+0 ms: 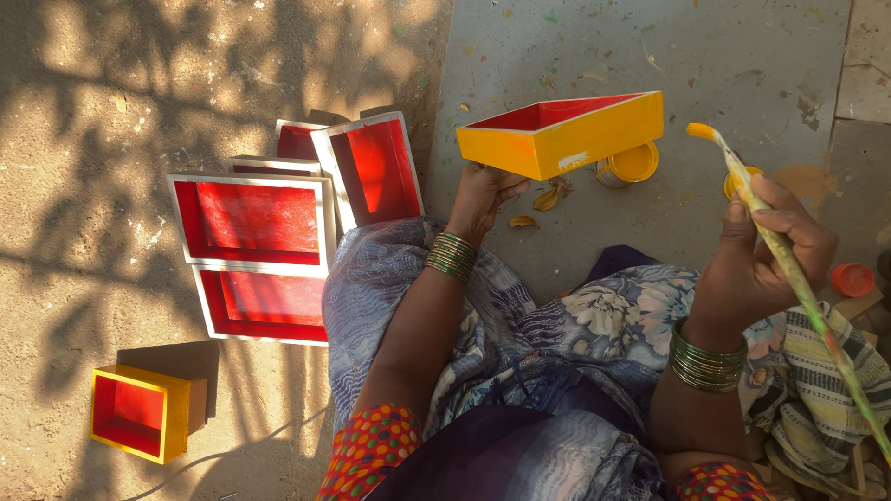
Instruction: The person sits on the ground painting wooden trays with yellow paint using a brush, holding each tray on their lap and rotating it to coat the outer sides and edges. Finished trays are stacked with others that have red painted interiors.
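Observation:
My left hand [483, 193] holds up a small wooden box [566, 134], yellow outside and red inside, gripping it from underneath at its near corner. My right hand [766, 246] is closed around a long paintbrush [796, 274] whose tip carries yellow paint and points up and away from me. The brush tip is to the right of the box, apart from it. Both wrists wear stacks of bangles. I sit on the ground with patterned cloth over my lap.
Several red-painted trays with white rims [255, 223] lie on the ground at my left. A smaller yellow and red box [139, 413] sits at the lower left. A yellow paint tin [631, 164] stands behind the held box. An orange lid [851, 278] lies at the right.

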